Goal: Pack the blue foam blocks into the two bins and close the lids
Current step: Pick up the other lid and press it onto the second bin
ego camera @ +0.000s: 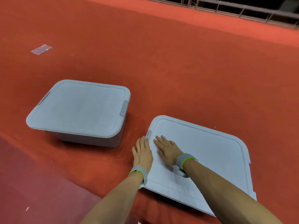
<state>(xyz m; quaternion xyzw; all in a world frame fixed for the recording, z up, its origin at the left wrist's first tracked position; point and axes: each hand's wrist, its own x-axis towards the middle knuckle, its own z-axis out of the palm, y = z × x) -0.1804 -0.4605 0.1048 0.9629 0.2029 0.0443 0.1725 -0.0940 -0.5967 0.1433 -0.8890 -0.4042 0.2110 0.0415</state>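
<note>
Two pale grey-blue bins stand on a red floor, both with lids on. The left bin shows a grey latch on its right side. On the near bin, my right hand lies flat on the lid with straight fingers. Along that lid's left edge rests my left hand, fingers straight, fingertips by the grey latch. No blue foam blocks are visible; the lids hide the inside of both bins.
Red carpet surrounds the bins. A small clear plastic piece lies far left. A metal railing runs along the far top right. A darker red strip lies at the near left.
</note>
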